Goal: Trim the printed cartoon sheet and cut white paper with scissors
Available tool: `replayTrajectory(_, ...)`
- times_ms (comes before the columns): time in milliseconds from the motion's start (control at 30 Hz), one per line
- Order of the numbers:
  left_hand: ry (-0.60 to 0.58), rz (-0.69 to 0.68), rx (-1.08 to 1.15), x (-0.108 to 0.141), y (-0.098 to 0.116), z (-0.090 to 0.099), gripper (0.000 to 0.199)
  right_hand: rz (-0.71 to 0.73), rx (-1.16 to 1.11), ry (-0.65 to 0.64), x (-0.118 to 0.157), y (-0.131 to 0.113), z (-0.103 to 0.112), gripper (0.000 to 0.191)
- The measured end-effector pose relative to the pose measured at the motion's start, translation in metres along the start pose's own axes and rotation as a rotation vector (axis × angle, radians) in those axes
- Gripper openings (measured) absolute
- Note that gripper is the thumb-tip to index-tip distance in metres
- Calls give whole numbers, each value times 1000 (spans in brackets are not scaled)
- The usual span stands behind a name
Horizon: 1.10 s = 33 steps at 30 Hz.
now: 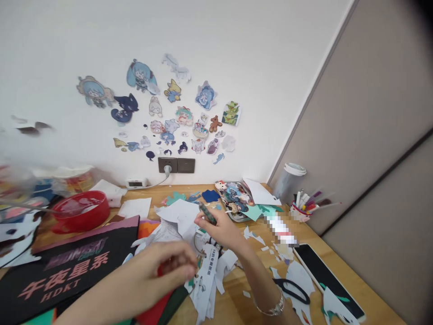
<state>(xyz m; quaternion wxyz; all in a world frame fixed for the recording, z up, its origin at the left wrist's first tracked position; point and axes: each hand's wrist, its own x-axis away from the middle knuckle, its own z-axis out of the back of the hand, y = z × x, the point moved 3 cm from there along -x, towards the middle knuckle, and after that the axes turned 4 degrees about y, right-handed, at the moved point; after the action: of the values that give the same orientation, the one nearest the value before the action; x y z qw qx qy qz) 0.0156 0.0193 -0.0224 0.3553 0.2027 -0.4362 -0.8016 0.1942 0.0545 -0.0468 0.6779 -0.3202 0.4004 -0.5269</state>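
Right hand [221, 225], snug grip on a slim, dark-green patterned stick [208, 214], over white paper scraps [179, 217] on the brown wooden desk [233, 301]! Left hand [165, 269] half-curled, can't tell if it's holding anything.

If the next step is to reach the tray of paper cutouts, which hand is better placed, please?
Probably the right hand: it is nearer the tray, though it holds a dark pen-like thing. The left hand is farther away.

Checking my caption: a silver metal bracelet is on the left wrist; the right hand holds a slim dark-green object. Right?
Wrong wrist: the head view shows the silver metal bracelet on the right wrist; the right hand does hold a slim dark-green object.
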Motion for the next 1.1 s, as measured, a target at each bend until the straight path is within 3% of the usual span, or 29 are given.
replayTrajectory(33, -4, 23, -8, -6, 3, 2, 23, -4, -42, -10, 3, -5, -3, 17)
replayTrajectory(100, 143, 55, 2, -18, 4, 7, 26, -11, -116, -26, 9, -16, -9, 21)
replayTrajectory(233, 361, -53, 189, -25, 3, 9, 38, 14, -176, -69, 21, -32, -19, 24)
replayTrajectory(400, 403, -198, 337, -17, 14, 14, 27, 86, -168, -94, 25, -45, -23, 31)
replayTrajectory(567, 399, -130, 596, -19, 8, 12, 35, 71, -82, -179, 20, -67, -30, 29)
replayTrajectory(667, 407, -124, 852, -23, 3, 6, 35, 81, 10, -130, 15, -77, -32, 31)
replayTrajectory(767, 347, -136, 1058, -28, 1, -2, 30, 133, 42, -53, 14, -79, -34, 29)
replayTrajectory(867, 205, -195, 1268, -34, 1, -14, 25, 160, 54, -34, 16, -74, -39, 34)
replayTrajectory(1000, -47, -293, 1402, -41, 2, -27, 46, 117, 154, 18, 23, -63, -42, 31)
replayTrajectory(1100, -93, -298, 1404, -41, 4, -31, 58, 140, 219, 89, 35, -52, -37, 22)
